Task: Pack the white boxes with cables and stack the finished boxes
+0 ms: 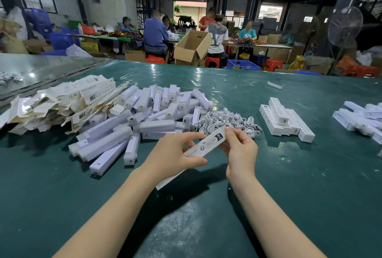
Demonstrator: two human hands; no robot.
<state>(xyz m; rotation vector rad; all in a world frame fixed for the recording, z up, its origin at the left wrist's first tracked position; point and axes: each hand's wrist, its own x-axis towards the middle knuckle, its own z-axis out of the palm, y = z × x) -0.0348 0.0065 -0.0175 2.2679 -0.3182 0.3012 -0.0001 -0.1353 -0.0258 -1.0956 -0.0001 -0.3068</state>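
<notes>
A long white box [208, 143] was held just in front of the cable pile [227, 120], clear of the green worktop [310, 175]. The left hand [175, 152] gripped its middle, thumb beneath and fingers over the top. The right hand [240, 151] pinched the printed end nearest the pile. The finished boxes [286, 120] lay stacked right of the pile. Judgement: thin card, light, stiff lengthwise, but crushable on the broad faces and flimsy at the end flaps. Best held by the long edges near mid-length, under light pressure.

Both hands [206, 154] grip white box [208, 144] – cable heap [227, 119] behind
</notes>
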